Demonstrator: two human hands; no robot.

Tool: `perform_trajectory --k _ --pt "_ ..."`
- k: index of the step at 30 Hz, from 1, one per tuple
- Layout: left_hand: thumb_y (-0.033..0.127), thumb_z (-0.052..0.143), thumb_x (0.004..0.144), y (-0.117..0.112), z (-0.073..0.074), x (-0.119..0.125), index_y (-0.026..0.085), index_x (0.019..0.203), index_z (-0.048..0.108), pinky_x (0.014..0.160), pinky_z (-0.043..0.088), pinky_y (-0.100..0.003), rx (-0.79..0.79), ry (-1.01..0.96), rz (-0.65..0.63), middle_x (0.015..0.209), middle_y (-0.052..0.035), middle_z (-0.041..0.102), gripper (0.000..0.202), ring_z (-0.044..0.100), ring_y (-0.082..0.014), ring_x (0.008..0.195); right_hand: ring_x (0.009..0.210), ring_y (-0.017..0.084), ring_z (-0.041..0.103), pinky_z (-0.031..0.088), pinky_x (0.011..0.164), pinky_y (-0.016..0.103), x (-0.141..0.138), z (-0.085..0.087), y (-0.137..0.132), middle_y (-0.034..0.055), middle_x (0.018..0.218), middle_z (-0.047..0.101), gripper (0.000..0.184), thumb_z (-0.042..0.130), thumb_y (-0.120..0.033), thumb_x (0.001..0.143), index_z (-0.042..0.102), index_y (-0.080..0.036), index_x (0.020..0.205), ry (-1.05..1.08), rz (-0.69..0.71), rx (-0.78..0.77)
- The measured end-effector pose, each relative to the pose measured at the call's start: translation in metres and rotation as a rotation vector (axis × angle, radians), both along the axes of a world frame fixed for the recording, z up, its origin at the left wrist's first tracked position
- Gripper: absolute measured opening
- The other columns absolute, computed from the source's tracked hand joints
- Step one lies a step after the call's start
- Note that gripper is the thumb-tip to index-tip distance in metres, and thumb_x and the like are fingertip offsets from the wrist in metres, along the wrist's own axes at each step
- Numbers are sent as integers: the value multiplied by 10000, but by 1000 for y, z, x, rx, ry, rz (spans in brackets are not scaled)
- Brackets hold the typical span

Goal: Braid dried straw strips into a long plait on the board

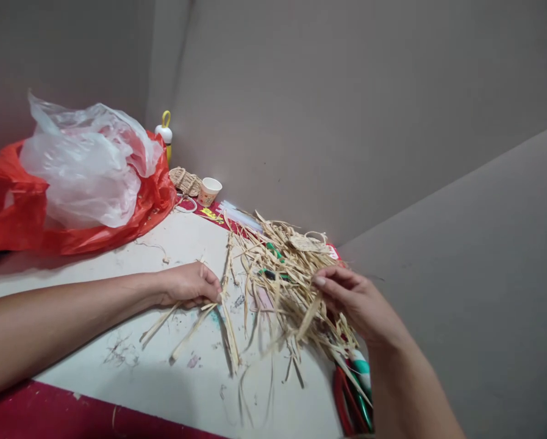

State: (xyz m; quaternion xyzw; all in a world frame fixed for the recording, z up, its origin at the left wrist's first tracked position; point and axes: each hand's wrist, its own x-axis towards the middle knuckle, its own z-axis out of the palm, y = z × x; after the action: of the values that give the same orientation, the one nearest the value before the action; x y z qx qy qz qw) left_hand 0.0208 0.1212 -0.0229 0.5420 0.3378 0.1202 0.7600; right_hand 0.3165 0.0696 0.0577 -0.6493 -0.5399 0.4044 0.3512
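Observation:
My left hand [193, 285] pinches a thin straw braid [228, 262] that lies on the white board [140, 378]. Loose straw ends fan out below those fingers towards the front. On the right, my right hand [353, 299] has its thumb and fingertips closed on a flat straw strip [308, 320], which hangs down and is slightly blurred. A heap of dry straw strips [286, 256] lies just behind and beside that hand. Green and dark objects show partly under the heap; I cannot make out their kind.
A red plastic bag [8, 201] with a whitish clear bag [85, 177] on it fills the back left. A coiled straw piece [185, 181], paper cup [210, 191] and translucent sticks [239, 215] stand along the wall. Red looped handles [341, 402] lie at the front right.

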Motion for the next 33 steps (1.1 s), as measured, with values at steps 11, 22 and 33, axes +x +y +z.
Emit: perform_trajectory --k 11,22,33 --pt "235 629 574 -2 3 0 161 600 544 314 170 -174 9 5 30 366 86 366 116 247 -41 332 447 66 379 292 443 201 -38 -52 15 -47 534 499 251 715 -379 677 590 -163 704 126 23 -27" --pt "234 620 580 -2 1 0 162 619 547 304 180 -174 21 -6 33 371 87 382 110 251 -43 324 394 61 413 274 382 176 -91 -61 28 -36 493 534 274 655 -412 715 566 -153 700 142 118 -98" --pt "220 608 579 -3 3 0 161 617 555 310 171 -171 19 1 43 367 89 376 88 246 -38 324 390 45 300 221 397 190 -99 -67 19 -86 474 407 267 708 -340 650 599 -139 786 252 153 -197"
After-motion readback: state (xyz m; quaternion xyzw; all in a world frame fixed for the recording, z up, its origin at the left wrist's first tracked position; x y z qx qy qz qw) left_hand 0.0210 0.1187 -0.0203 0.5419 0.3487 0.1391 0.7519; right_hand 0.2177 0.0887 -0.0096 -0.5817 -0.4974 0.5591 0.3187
